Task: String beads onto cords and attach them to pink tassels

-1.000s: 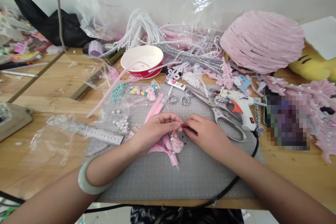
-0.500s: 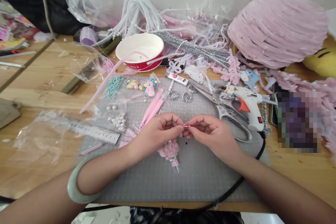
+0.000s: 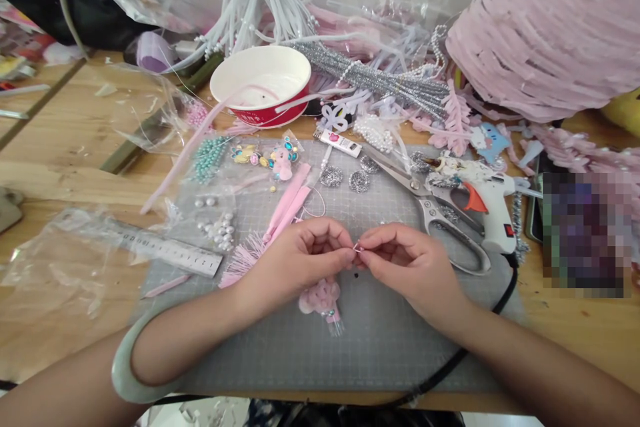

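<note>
Fingertip to fingertip, my left hand [image 3: 307,257] and my right hand [image 3: 415,270] pinch a thin pink cord [image 3: 357,247] above the grey cutting mat [image 3: 390,347]. Its ends are hidden by the fingers. Just below my left hand, a pink flower ornament [image 3: 320,297] with small beads and clear strands at its tip lies on the mat. Behind that wrist are pink tassels [image 3: 290,200], partly covered. Large scissors [image 3: 433,210] lie open beyond my right hand, beside a white glue gun [image 3: 495,210].
A metal ruler [image 3: 165,250], white beads [image 3: 217,230] and teal beads [image 3: 210,160] are on the left. Farther back stand a red and white bowl [image 3: 260,110], silver pipe cleaners [image 3: 380,80] and a big pink bundle [image 3: 545,33]. The glue gun's black cable [image 3: 465,350] crosses the mat's right side.
The view has shifted slightly. Both hands stay pinched together, and the pink piece between the fingertips has turned, now showing as a small crossing of thin strands.
</note>
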A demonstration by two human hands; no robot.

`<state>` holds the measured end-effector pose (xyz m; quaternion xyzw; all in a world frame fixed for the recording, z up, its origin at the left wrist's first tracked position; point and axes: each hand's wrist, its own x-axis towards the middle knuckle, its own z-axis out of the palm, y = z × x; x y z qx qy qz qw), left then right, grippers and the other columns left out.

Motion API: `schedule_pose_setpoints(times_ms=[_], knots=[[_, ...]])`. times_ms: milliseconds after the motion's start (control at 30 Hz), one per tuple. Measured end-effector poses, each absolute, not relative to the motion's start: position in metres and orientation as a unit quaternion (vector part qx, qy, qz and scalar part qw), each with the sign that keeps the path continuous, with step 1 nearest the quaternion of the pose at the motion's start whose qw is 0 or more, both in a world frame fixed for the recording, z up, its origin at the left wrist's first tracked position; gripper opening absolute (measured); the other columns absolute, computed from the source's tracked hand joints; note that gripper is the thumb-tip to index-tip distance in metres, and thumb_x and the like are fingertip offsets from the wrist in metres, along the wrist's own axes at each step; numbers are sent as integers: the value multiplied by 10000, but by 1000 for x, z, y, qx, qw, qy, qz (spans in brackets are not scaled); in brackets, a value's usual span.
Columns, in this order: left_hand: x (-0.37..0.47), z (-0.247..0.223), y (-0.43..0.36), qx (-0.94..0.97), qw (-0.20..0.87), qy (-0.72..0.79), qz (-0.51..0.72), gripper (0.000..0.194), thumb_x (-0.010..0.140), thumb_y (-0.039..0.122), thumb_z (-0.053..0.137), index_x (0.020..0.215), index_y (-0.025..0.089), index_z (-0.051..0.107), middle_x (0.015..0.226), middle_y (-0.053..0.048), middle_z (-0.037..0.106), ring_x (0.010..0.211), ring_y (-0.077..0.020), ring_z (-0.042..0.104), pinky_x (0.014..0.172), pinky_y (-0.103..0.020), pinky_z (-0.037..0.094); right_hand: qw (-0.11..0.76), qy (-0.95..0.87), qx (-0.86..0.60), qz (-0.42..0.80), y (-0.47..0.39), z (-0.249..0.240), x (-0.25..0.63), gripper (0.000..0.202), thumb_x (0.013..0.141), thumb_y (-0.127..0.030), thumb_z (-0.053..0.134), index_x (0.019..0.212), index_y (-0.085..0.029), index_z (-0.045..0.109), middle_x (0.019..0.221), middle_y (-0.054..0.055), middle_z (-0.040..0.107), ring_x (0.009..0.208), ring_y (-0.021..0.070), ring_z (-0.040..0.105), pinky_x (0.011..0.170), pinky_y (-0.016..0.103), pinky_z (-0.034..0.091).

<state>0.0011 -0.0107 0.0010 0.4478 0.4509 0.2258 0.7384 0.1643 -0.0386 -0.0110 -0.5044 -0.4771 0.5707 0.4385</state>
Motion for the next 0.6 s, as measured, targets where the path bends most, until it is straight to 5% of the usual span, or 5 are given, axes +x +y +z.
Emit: schedule_pose_setpoints(times_ms=[600], knots=[[0, 3, -12, 416, 752, 463, 217, 161, 696, 269, 658, 710, 156, 544, 624, 34, 566, 435, -52, 487, 368, -137, 340, 461, -474, -484, 573, -42, -11, 166, 47, 693, -166, 657, 731, -182, 634, 690, 9, 655, 606, 111, 625, 591, 241, 553]])
